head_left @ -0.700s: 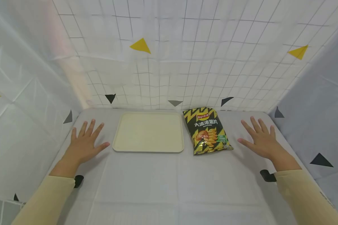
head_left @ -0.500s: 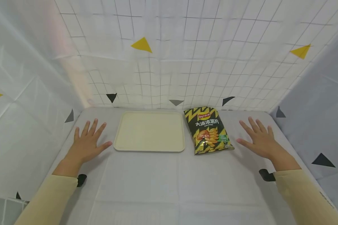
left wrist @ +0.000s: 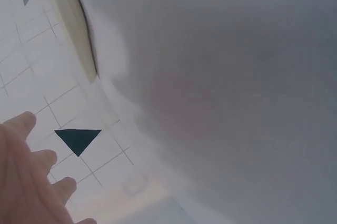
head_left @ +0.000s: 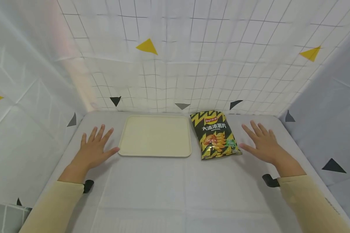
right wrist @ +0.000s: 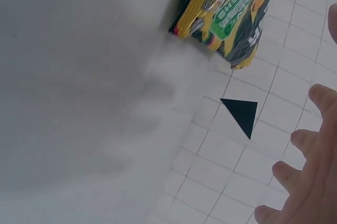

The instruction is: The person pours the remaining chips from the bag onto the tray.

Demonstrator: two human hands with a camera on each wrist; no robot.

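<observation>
A shallow cream tray [head_left: 155, 136] lies near the back of the white-covered table, with nothing on it. To its right, a black and yellow bag of potato chips [head_left: 215, 134] lies face up and slightly slanted. My left hand [head_left: 94, 150] hovers beside the tray's left edge, fingers spread and holding nothing; its thumb tip is close to the tray's front left corner. On the other side, my right hand [head_left: 263, 145] is spread above the table, its thumb near the bag's lower right corner. The bag [right wrist: 226, 16] also shows at the top of the right wrist view, apart from that hand.
A white curtain [head_left: 175, 74] with grid lines and coloured triangles hangs right behind the tray and bag. Pale side curtains [head_left: 329, 129] flank the table. White cloth [head_left: 151, 191] covers the table in front of the tray.
Both hands have moved inward: my left hand to the right toward the tray, my right hand to the left toward the chip bag. Tray and bag stay in place.
</observation>
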